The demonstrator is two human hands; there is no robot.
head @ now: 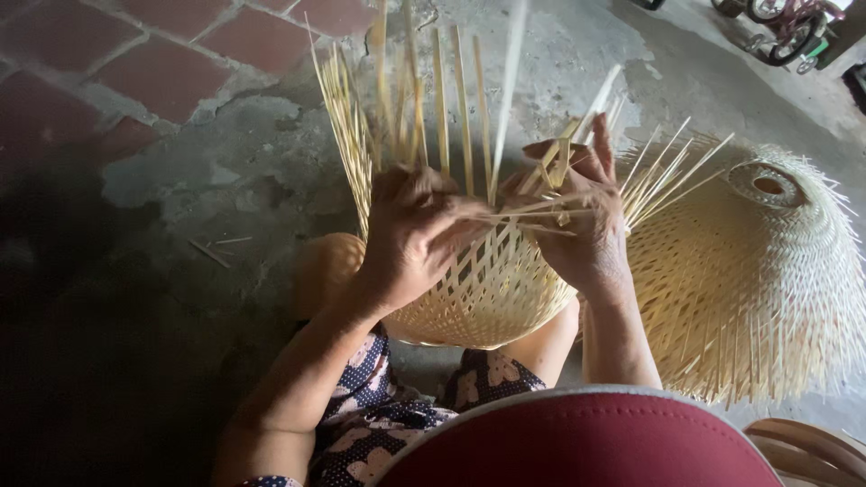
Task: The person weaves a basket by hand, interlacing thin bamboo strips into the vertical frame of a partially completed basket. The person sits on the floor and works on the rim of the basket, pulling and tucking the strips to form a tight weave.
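Half-woven bamboo basket: rested on the seated person's lap between the knees, rounded woven part towards the body, open lattice above it.
Loose bamboo strips: stood up from the basket's unfinished edge, fanned outward and away from the person.
Left hand: lay on the basket's upper weave, fingers curled closed around thin strips at the lattice edge.
Right hand: just beside the left, palm against the weave, fingers bent and pinching several strips that crossed towards the left hand; one fingertip stuck up among the upright strips.
Finished woven bamboo dome: lay on its side on the floor, close by the right forearm, a small round ring at its top, frayed strip ends along its rim.
Concrete floor: cracked and grey, red tiles at the far left, a few stray slivers lying near the knee.
Red cap brim: filled the lower edge of the view.
Small wheeled toy: stood far off, top right.
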